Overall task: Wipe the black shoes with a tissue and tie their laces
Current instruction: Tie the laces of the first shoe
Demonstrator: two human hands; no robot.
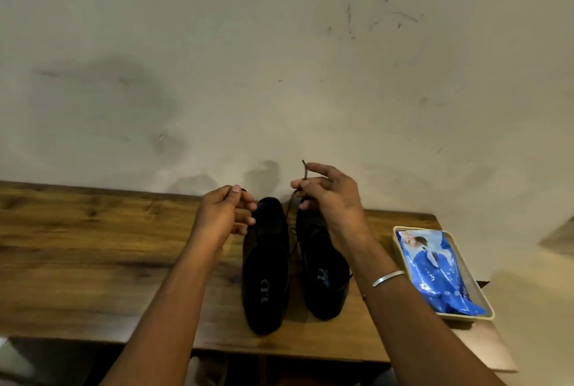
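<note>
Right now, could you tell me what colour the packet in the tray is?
The packet is blue and white; the head view shows it.

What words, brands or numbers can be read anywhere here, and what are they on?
"J.D" (first letter uncertain), turned sideways: insole of the left shoe.
"D": insole of the right shoe; the rest of the mark is blurred.
"mee": near the edge of the blue packet, a word only partly legible; its other print is too small to read.
No numbers or signs can be read elsewhere.
</note>
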